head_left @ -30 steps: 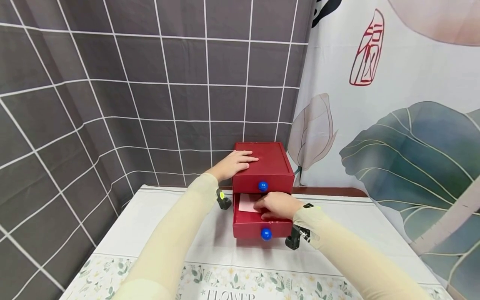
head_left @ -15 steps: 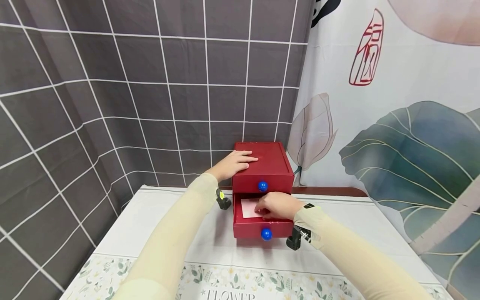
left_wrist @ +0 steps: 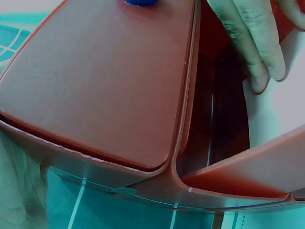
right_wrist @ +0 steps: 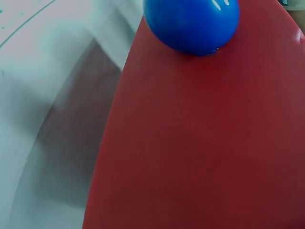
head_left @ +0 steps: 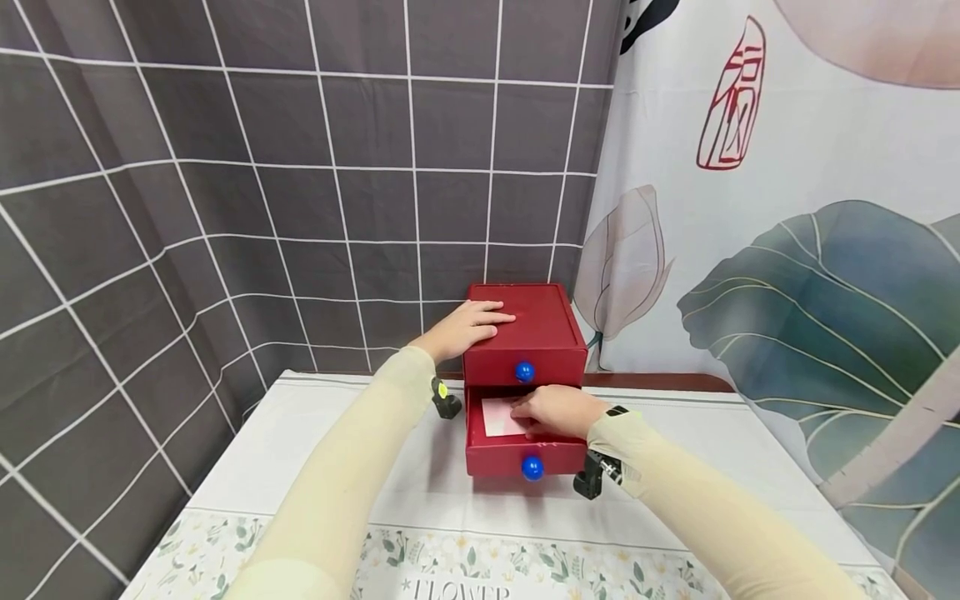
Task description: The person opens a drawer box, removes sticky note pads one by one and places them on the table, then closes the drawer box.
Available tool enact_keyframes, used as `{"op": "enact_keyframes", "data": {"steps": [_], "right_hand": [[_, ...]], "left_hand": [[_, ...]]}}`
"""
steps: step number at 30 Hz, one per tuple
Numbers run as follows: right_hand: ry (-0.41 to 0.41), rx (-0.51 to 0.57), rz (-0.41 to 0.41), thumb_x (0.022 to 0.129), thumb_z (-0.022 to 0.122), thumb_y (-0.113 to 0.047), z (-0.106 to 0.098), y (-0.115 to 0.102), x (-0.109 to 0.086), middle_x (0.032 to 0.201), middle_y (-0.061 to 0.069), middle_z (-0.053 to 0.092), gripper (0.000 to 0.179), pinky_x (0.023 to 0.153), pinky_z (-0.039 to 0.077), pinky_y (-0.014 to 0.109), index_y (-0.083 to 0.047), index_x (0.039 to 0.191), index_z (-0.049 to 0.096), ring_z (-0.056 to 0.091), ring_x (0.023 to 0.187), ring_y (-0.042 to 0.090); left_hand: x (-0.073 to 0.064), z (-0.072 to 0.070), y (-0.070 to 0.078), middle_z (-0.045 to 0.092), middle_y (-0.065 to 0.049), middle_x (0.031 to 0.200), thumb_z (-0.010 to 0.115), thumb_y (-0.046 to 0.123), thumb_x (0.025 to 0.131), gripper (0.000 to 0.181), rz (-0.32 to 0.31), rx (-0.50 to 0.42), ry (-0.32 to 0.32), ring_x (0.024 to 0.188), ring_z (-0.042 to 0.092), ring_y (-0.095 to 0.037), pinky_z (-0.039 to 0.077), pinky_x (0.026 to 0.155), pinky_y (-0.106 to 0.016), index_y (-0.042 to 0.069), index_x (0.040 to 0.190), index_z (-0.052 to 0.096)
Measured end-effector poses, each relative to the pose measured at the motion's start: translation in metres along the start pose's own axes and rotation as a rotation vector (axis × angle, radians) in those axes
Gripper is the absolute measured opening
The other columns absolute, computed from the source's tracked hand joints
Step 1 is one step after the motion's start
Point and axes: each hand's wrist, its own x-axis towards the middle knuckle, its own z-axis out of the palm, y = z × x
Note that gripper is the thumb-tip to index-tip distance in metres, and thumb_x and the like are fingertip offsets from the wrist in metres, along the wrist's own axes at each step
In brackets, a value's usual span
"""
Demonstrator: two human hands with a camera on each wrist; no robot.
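A red two-drawer box [head_left: 536, 312] stands at the back of the table, its lower drawer [head_left: 491, 461] pulled out. My left hand [head_left: 465, 329] rests on the box's top with fingers spread forward. Inside the lower drawer lies a pale pink sheet of paper [head_left: 498, 418]. My right hand [head_left: 561, 410] reaches over the drawer's right side, fingers down on the paper. The left wrist view shows two straight fingers [left_wrist: 259, 52] touching the edge of the paper [left_wrist: 281, 107]. A drawer front [right_wrist: 190, 124] with its blue knob [right_wrist: 193, 21] fills the right wrist view.
The upper drawer [head_left: 487, 368], with a blue knob [head_left: 524, 372], is closed. A white tablecloth [head_left: 337, 425] with a floral front band covers the table. Close behind the box hang a dark grid-patterned curtain [head_left: 337, 200] and a white printed cloth [head_left: 645, 125].
The paper has slid toward the drawer's front and slightly right, with my right hand on it; in the last half second it has hardly moved. My left hand has stayed put.
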Motion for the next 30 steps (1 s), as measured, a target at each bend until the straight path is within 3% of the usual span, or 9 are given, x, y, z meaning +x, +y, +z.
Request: {"op": "enact_keyframes", "data": {"steps": [4, 10, 14, 18, 30], "right_hand": [[0.001, -0.023, -0.036, 0.09, 0.079, -0.022, -0.001, -0.001, 0.002, 0.078, -0.009, 0.069, 0.008, 0.067, 0.053, 0.018, -0.02, 0.089, 0.071, 0.065, 0.068, 0.009], [-0.033, -0.069, -0.041, 0.086, 0.078, -0.012, -0.001, -0.005, 0.005, 0.068, -0.01, 0.062, 0.016, 0.058, 0.044, 0.017, -0.02, 0.078, 0.066, 0.056, 0.06, 0.008], [-0.019, -0.084, -0.024, 0.085, 0.079, -0.014, -0.002, -0.005, 0.003, 0.069, -0.009, 0.067, 0.009, 0.06, 0.049, 0.017, -0.02, 0.084, 0.073, 0.061, 0.06, 0.008], [0.002, -0.014, 0.016, 0.085, 0.08, -0.015, -0.002, -0.004, -0.002, 0.072, -0.009, 0.071, 0.01, 0.063, 0.053, 0.018, -0.02, 0.094, 0.08, 0.066, 0.063, 0.009], [0.08, 0.12, 0.034, 0.087, 0.078, -0.014, -0.014, 0.001, -0.013, 0.074, -0.01, 0.068, 0.008, 0.065, 0.053, 0.019, -0.015, 0.095, 0.077, 0.061, 0.063, 0.006]], "left_hand": [[0.0, 0.0, -0.001, 0.04, -0.006, 0.159, 0.049, 0.025, 0.102, 0.045, -0.004, -0.012, -0.003, 0.149, 0.03, -0.025, 0.01, 0.125, -0.046, 0.022, 0.146, 0.057], [-0.002, 0.003, -0.003, 0.039, -0.005, 0.16, 0.048, 0.025, 0.103, 0.044, -0.008, -0.008, -0.003, 0.15, 0.029, -0.023, 0.008, 0.125, -0.043, 0.023, 0.146, 0.057], [-0.002, 0.004, -0.003, 0.04, -0.006, 0.159, 0.048, 0.024, 0.103, 0.044, 0.003, -0.009, 0.004, 0.149, 0.03, -0.023, 0.007, 0.125, -0.042, 0.021, 0.145, 0.058], [-0.001, 0.004, 0.0, 0.041, -0.007, 0.159, 0.048, 0.024, 0.102, 0.044, 0.006, -0.031, -0.001, 0.149, 0.03, -0.025, 0.009, 0.125, -0.044, 0.021, 0.145, 0.058], [0.0, 0.0, -0.001, 0.04, -0.005, 0.159, 0.049, 0.026, 0.101, 0.045, -0.007, -0.018, 0.003, 0.149, 0.029, -0.025, 0.013, 0.124, -0.046, 0.023, 0.145, 0.058]]}}
